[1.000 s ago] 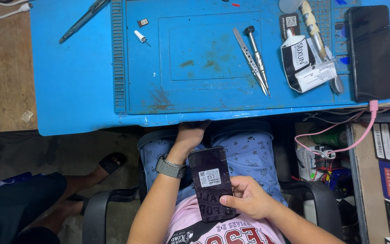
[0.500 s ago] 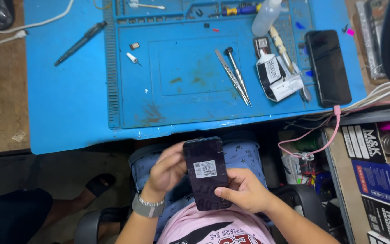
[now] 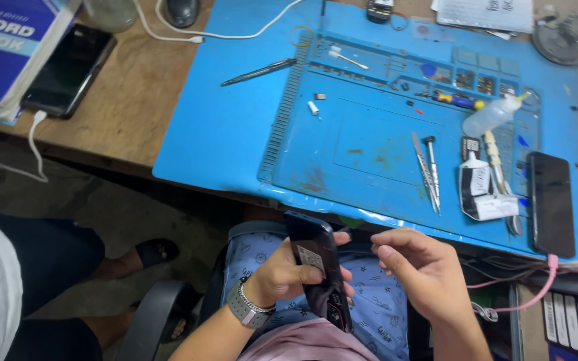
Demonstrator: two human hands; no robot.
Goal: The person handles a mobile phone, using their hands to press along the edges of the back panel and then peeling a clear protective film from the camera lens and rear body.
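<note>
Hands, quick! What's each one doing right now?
Left hand: closed around the dark rectangular phone, tilted on edge over the lap.
Right hand: open, fingers loosely curled, holding nothing, beside the phone.

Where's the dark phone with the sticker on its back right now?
In the head view, the dark phone sits low and centre, gripped in the left hand over the lap, below the blue mat's front edge; the right hand hovers beside it.

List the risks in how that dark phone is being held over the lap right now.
1. Only the left hand grips the dark phone, edge-on above the lap; the right hand is off it, so it could slip and fall to the floor.
2. The blue mat overhangs the desk edge just above; lifting the phone could bump it and jostle the tweezers.
</note>
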